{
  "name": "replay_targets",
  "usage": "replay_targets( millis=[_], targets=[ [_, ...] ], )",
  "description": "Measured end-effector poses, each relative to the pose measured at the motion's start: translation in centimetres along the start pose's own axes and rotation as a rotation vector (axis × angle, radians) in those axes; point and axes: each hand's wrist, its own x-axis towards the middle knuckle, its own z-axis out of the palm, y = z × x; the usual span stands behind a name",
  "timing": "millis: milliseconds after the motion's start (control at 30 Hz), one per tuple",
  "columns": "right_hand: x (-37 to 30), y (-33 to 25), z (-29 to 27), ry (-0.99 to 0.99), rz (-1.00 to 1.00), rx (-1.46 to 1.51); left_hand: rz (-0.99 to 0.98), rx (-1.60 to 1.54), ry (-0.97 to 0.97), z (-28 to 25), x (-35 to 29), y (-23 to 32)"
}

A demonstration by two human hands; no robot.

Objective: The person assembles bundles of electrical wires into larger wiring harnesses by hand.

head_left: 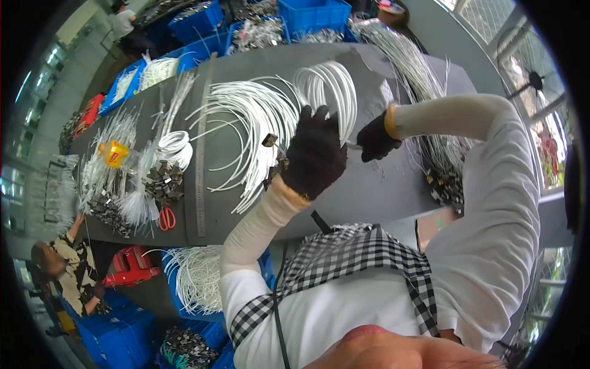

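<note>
My left hand (314,157), in a black glove, closes over the lower end of a looped bundle of white cables (347,92). Small metal pieces (270,140) stick out beside its wrist. Just to the right, my right hand (376,138), gloved in black too, has its fingers curled together. A short pale end (353,146) shows between the two hands; what the right fingers grip is hidden. Left of my left hand, a wide fan of loose white cables (246,111) lies on the grey table (381,190).
A steel ruler (200,154), red-handled scissors (166,219), a yellow-labelled bottle (115,154) and metal clips (165,180) lie leftward. More strands (399,52) with metal ends lie at right. Blue bins (313,15) stand behind; a cable-filled bin (196,277) is below. Another person (70,270) sits at left.
</note>
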Motion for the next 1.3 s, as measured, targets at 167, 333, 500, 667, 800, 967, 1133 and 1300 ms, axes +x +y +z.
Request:
replay_targets(
  millis=[167, 333, 500, 667, 800, 967, 1133, 1300],
  targets=[
    [-0.4, -2.3, 1.6, -0.227, -0.022, -0.088, -0.402, -0.345, -0.715, 3.9, -3.9, 1.8],
    [4.6, -0.6, 4.3, 0.003, -0.379, -0.228, -0.642, -0.959, -0.657, 5.8, -7.7, 2.4],
    [4.2, -2.7, 5.2, 0.524, -0.491, -0.339, -0.891, -0.960, -0.751, 7.1, -11.0, 2.6],
    [11.8, -3.1, 10.4, 1.307, -0.614, -0.515, -0.731, -0.704, -0.871, 10.6, -16.3, 2.2],
    [16.6, -3.5, 12.6, 0.867, -0.722, -0.254, -0.845, -0.601, -1.097, 11.6, -19.3, 1.4],
    [20.1, -3.5, 12.9, 0.695, -0.583, -0.172, -0.972, -0.760, -1.148, 11.6, -17.6, 0.3],
    [24.3, -1.3, 12.6, 0.894, -0.809, -0.153, -1.125, -0.963, -1.088, 14.4, -20.6, -0.4],
    [25.5, -0.9, 11.8, 0.943, -0.829, -0.130, -1.118, -0.766, -1.325, 13.1, -15.6, -2.3]
  ],
)
